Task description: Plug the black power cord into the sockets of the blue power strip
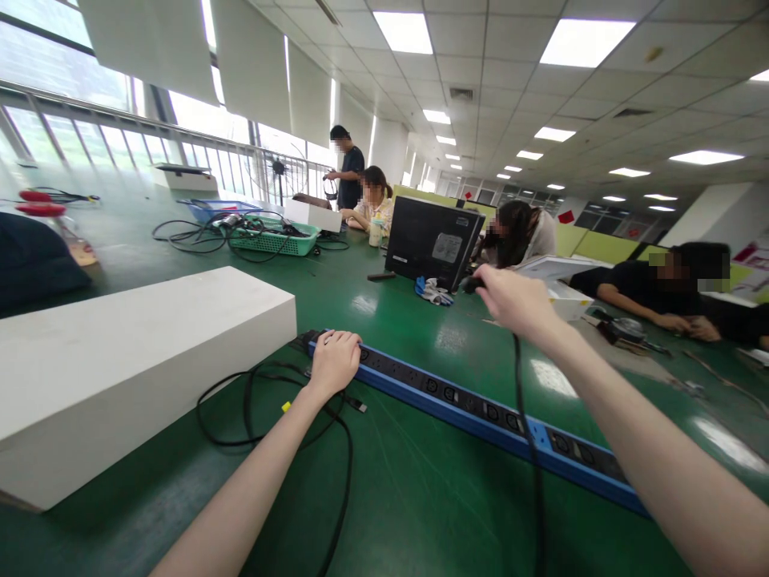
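A long blue power strip (474, 405) with several black sockets lies across the green table. My left hand (333, 361) rests closed over its near left end, pressing it down. My right hand (510, 300) is raised above the strip and closed around a black plug (472, 284); its black cable (529, 433) hangs down from the hand past my forearm. More black cable (252, 401) lies looped on the table by my left wrist.
A long white box (138, 353) sits at the left. A black monitor back (432, 240), gloves (433, 292), a green basket (273, 238) with cables and a white box stand farther off. Several people sit or stand around the table's far side and right.
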The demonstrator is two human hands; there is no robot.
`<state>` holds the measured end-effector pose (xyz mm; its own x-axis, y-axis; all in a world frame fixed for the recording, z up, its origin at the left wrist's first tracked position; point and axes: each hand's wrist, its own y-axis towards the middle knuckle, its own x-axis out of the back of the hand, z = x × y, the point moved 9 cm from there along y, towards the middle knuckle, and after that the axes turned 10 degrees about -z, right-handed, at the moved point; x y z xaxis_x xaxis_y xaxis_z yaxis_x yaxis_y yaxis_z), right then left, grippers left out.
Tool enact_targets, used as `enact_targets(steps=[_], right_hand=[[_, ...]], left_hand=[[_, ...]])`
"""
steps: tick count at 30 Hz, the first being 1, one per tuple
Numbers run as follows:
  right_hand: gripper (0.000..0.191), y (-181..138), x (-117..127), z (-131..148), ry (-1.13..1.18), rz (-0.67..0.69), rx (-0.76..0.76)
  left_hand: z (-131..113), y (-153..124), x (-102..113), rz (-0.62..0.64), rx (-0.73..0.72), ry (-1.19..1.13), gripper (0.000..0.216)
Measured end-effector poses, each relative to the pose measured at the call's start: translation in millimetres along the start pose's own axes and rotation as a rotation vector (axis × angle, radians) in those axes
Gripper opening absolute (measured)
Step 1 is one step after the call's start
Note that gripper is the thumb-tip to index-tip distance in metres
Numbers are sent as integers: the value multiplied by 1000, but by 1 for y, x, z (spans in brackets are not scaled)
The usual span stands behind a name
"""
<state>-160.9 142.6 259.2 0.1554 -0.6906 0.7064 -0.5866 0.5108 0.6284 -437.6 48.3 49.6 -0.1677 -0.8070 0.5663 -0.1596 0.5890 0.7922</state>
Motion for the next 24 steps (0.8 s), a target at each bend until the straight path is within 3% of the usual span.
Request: enact_targets(steps=[4,7,12,24], right_hand=[[20,-35,-43,116,124,186,456],[17,-57,-64,161,181,232,646],[14,-62,-70,182,218,222,745],[13,-62,-72,197,258,219,948]], left_hand=[[-1,0,1,0,-12,9,26],[-2,0,2,1,-17,11,26],[-2,1,3,6,-14,19,26],[0,0,1,8,-4,12,25]])
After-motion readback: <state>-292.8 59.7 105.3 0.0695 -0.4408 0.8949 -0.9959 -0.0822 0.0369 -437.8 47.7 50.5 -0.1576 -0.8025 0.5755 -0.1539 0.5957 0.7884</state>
